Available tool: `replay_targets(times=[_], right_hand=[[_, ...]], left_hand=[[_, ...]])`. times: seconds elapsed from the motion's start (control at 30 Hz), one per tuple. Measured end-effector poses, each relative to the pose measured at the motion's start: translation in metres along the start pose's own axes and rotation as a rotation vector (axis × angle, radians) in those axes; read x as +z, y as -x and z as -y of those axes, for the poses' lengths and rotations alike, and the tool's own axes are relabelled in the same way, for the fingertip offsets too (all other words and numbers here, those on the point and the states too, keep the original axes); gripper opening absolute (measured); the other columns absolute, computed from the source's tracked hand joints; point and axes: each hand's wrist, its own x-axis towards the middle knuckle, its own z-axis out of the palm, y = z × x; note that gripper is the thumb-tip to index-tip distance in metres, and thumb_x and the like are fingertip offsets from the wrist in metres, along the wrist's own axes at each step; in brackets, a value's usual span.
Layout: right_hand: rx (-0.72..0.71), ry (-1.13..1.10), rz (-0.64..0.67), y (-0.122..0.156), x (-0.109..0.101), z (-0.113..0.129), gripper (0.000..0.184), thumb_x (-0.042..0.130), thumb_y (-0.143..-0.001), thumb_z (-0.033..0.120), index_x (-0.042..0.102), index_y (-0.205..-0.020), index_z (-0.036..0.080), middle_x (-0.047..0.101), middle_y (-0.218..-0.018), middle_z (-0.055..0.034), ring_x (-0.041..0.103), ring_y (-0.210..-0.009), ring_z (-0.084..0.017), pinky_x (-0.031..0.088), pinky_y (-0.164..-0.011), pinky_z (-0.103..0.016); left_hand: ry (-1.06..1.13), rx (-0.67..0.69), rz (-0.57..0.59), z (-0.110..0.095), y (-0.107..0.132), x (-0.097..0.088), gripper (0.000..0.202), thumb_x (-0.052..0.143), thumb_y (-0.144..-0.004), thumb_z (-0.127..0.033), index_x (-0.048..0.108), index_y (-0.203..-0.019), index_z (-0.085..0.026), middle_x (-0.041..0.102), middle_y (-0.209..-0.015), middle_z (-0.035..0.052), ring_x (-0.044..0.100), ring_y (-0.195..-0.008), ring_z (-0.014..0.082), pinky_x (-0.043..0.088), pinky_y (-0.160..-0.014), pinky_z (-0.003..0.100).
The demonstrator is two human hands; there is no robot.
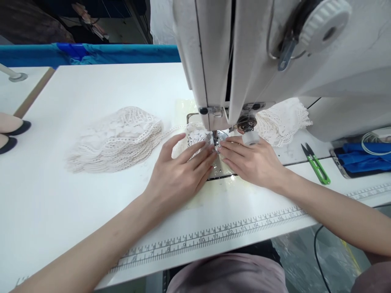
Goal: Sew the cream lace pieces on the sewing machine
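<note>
1. White table (36,211), smooth and flat, running off the left of the frame
2. Sewing machine (256,53), hard pale casing, upper right, its top cut off
3. Lace pile (122,140), soft, layered, left of centre
4. Left hand (183,171), centre, thumb spread away, fingers close together and flat, partly hiding a holed lace piece (195,136) beneath the machine head
5. Right hand (253,160), right of centre, fingers straight, side by side; cannot tell what their tips press
6. Second pile (284,122), scalloped lace, right of centre, partly hidden by the machine
7. Green snips (319,167), lower right
</note>
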Motion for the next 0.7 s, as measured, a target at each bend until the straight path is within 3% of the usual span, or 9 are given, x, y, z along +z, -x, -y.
replay_targets(times=[0.2, 0.7], right_hand=[[0.011, -0.019, -0.046, 0.0019, 0.0011, 0.0005, 0.024, 0.05, -0.097, 0.022, 0.07, -0.108, 0.015, 0.074, -0.106, -0.0056, 0.066, -0.096, -0.019, 0.049, -0.096, -0.037], [0.022, 0.019, 0.003, 0.0007, 0.0, -0.0004, 0.026, 0.048, -0.098, 0.023, 0.068, -0.11, 0.013, 0.073, -0.11, -0.0075, 0.064, -0.1, -0.02, 0.044, -0.105, -0.038]], left_hand=[[0.002, -0.001, 0.023, -0.0083, 0.0015, -0.0067, 0.027, 0.052, -0.095, -0.02, 0.059, -0.121, -0.016, 0.072, -0.113, 0.0074, 0.067, -0.109, 0.0237, 0.042, -0.103, 0.052], [0.076, -0.047, 0.023, -0.0043, -0.0002, -0.0025, 0.027, 0.052, -0.095, -0.022, 0.061, -0.121, -0.02, 0.07, -0.118, 0.0066, 0.067, -0.108, 0.0232, 0.044, -0.1, 0.051]])
